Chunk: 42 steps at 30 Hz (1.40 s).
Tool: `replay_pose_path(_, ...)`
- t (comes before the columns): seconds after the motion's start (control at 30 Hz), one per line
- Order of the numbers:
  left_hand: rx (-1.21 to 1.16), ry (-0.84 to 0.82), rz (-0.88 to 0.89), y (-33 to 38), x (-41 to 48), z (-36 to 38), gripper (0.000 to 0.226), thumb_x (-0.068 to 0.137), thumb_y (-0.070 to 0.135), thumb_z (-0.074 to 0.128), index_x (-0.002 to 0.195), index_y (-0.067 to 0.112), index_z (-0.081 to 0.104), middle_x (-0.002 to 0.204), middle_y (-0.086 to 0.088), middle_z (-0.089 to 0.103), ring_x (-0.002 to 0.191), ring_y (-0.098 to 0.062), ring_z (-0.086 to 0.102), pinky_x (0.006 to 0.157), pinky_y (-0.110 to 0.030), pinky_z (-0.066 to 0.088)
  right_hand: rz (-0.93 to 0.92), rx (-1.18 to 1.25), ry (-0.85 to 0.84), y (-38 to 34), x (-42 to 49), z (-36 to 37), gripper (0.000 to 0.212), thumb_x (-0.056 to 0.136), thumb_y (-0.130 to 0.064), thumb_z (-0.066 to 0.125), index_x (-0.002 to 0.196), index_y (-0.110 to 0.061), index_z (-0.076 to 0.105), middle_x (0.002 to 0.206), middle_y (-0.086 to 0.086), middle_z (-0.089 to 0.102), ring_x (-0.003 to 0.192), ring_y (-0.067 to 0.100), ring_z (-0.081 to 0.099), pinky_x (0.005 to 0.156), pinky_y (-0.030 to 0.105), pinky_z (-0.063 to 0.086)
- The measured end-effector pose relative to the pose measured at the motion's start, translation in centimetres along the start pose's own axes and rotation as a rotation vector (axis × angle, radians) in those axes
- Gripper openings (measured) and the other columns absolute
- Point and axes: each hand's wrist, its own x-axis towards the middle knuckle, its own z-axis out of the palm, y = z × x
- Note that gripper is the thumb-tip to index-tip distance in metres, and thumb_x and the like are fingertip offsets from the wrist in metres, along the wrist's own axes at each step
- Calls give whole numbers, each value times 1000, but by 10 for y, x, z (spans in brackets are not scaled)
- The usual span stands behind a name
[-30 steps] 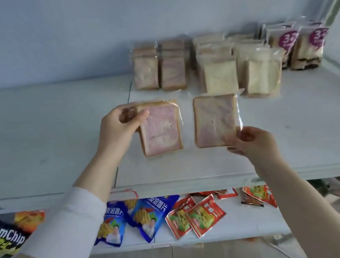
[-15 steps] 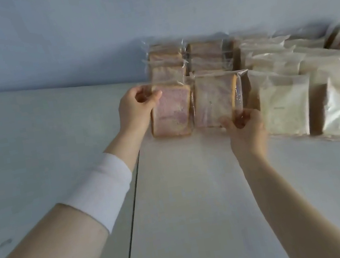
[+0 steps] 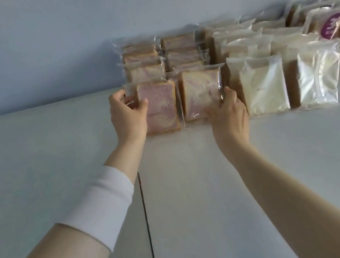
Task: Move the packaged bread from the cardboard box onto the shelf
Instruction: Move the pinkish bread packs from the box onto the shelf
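Progress: rows of clear-wrapped bread packs (image 3: pixel 265 89) stand on the flat white shelf (image 3: pixel 196 191). Two more sit at the row fronts, not yet let go. The cardboard box is out of view, so what remains is unknown.
Left hand (image 3: pixel 127 113): narrow pinch on the left edge of a pink-marbled film-wrapped bread slice (image 3: pixel 161 108).
Right hand (image 3: pixel 227 110): narrow pinch on the lower right corner of a paler marbled film-wrapped slice (image 3: pixel 200 92).
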Motion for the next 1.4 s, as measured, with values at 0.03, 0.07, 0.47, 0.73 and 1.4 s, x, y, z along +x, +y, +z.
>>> replay_pose_path(0.03,58,-15,25,2,-4,-3,54,81,16,67,128,4,43,119,-9,57,104,-18,57,84,-12,37,-37,-68,-12,-2,-2,-4,62,90,-19,57,144,-9,27,136,13,45,126,29,39,101,34,35)
replay_pose_path(0.07,149,-10,80,6,-11,-6,57,82,17,67,130,3,41,126,-12,53,115,-22,52,93,-18,34,-82,-110,-18,-3,-6,-11,65,89,-22,58,144,-9,26,138,13,41,126,28,37,102,33,34)
replay_pose_path(0.47,848,-704,1259,127,-250,146,35,92,15,43,126,15,47,129,-6,51,120,-26,42,97,-36,31,8,-543,64,204,-91,-236,61,88,-34,59,140,-15,32,144,9,32,132,28,29,104,39,31)
replay_pose_path(0.73,874,-985,1571,151,-540,318,34,92,15,44,125,12,40,123,-14,50,115,-33,46,91,-43,39,445,-747,18,449,-209,-407,45,90,-21,53,132,-12,41,136,12,39,126,31,34,100,43,37)
replay_pose_path(1.4,1070,-1765,1436,-12,-810,660,34,91,18,50,123,10,41,126,-15,49,119,-32,44,95,-41,40,948,-598,-453,849,-223,-429,35,91,-18,47,126,-14,42,128,9,43,122,29,37,90,39,41)
